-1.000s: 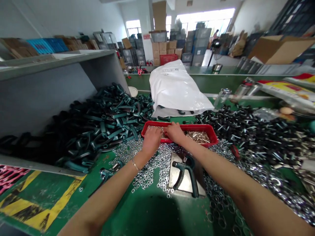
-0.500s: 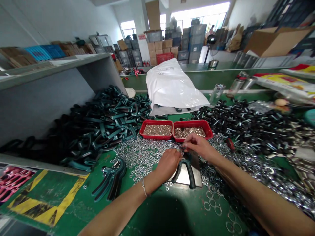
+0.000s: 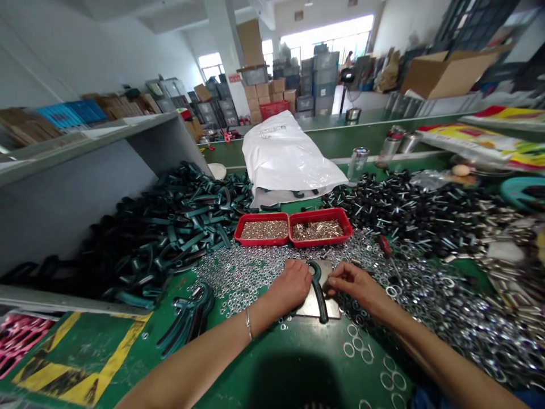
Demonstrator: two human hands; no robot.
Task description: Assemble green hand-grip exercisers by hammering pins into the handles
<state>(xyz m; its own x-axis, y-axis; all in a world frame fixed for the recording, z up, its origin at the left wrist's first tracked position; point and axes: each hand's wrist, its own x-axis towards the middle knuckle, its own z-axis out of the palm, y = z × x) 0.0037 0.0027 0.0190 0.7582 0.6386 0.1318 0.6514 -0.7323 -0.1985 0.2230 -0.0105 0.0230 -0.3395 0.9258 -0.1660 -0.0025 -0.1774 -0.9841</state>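
A dark green plastic hand gripper [image 3: 318,291] lies on a steel plate [image 3: 327,271] on the green bench [image 3: 293,369], the left hand [image 3: 289,288] cupped against it; the right hand [image 3: 353,284] has its fingers [image 3: 334,279] pinched narrowly just beside it, whatever they hold hidden, amid silver washers [image 3: 242,278].

The washers [image 3: 251,278] are shiny plated metal, the hand-grip handles [image 3: 187,318] matt dark-green plastic, the two trays [image 3: 293,227] glossy red plastic, the sack [image 3: 289,153] glossy white polythene, and the worktop [image 3: 85,352] smooth green.

A dark teal hand grip exerciser [image 3: 318,289] lies flat.
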